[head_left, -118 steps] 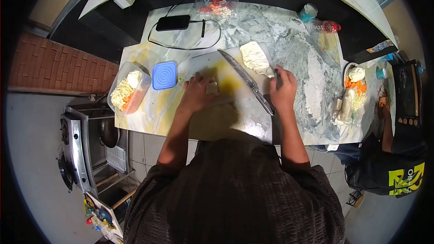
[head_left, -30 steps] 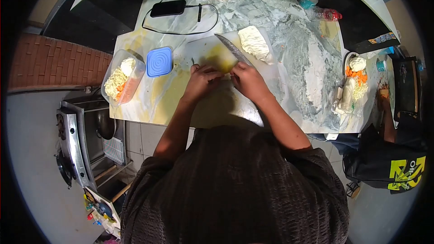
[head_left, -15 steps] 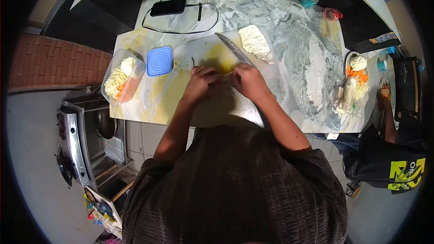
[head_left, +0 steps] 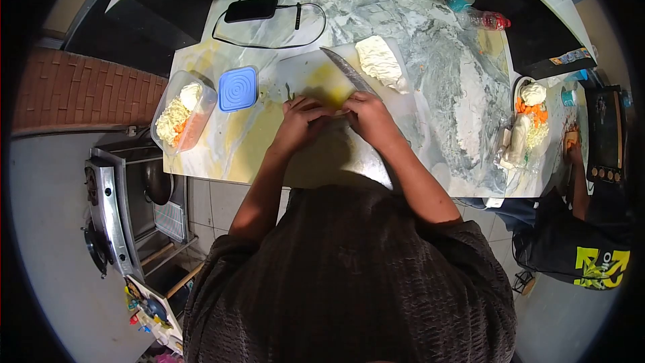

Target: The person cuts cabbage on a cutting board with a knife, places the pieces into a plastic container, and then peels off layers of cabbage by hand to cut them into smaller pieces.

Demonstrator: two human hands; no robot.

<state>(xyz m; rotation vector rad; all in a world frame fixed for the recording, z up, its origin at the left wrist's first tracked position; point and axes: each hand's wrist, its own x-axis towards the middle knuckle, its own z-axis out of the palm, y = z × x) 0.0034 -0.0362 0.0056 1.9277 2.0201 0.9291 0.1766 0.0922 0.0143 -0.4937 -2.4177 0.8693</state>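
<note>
Over the translucent cutting board point(head_left: 299, 67), my left hand point(head_left: 302, 119) and my right hand point(head_left: 367, 115) nearly meet. Their fingers are curled and pinched toward each other around something small and pale that I cannot make out. A yellow patch shows on the board just beyond the fingers. The knife point(head_left: 346, 67) lies slanted past my right fingertips, its blade pointing away to the left. Beside it on the board rests a white crumpled sheet-like piece point(head_left: 381, 64). A small dark greenish strip point(head_left: 288, 90) lies at my left fingertips.
At left stand a clear tub point(head_left: 201, 109) of pale shreds and orange pieces, and a blue lid point(head_left: 238, 89). A phone point(head_left: 251, 9) with a cable lies behind. A bottle point(head_left: 487, 20) lies at the back right. At far right, another person's hand point(head_left: 572, 140) works near food point(head_left: 533, 113).
My two hands have drawn slightly closer, and the small piece between them shows less. The other person at the right has shifted a little.
</note>
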